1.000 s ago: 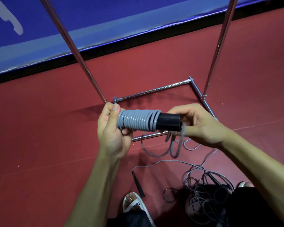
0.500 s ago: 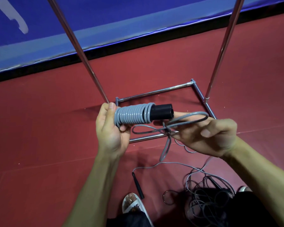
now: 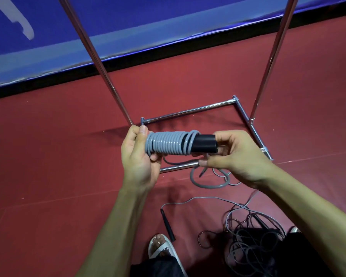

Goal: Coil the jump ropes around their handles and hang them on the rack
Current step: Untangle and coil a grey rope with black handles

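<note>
A grey jump rope [image 3: 168,143] is coiled tightly around its black handles [image 3: 205,145], held level at chest height. My left hand [image 3: 137,156] grips the coiled left end. My right hand [image 3: 234,156] is at the black handle end, fingers curled around the loose grey rope tail [image 3: 206,182], which hangs in a loop below. The chrome rack [image 3: 188,111] stands just behind, its base bars on the floor and two uprights rising left and right.
A tangled pile of grey ropes [image 3: 252,236] lies on the red floor at the lower right. A black handle [image 3: 167,224] lies beside my sandalled foot [image 3: 161,246]. A blue mat edge [image 3: 128,47] runs along the back.
My right hand carried the loose rope out to the right, then came back to the black handle end, adding a turn. The coil sits a little more level.
</note>
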Demonstrator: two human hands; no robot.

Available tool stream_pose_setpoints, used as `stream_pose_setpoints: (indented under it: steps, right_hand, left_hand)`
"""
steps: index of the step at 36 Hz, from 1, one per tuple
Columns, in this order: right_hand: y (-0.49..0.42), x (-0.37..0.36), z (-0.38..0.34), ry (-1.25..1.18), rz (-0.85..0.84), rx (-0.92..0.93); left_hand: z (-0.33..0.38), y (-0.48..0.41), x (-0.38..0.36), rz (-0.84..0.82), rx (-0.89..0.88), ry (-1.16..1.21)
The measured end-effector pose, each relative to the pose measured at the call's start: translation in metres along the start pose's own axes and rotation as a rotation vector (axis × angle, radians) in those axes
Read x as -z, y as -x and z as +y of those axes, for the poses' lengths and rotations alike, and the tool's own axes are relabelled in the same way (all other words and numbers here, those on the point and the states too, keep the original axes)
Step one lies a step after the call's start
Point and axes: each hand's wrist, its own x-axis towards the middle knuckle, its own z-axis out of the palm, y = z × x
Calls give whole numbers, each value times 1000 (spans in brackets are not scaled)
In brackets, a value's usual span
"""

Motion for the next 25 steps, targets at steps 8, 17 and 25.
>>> stream_pose_setpoints:
  steps: [8,17,25]
  right_hand:
    - [1,-39,11,-250,199,10]
    - [4,-49,17,-334,135,-83]
    - [19,-46,11,129,69,-116]
  left_hand:
    - [-4,2,-14,139,8,7]
    - [-9,-3,-15,325,-148,-161]
    - [-14,-11,1,405,-250,-395]
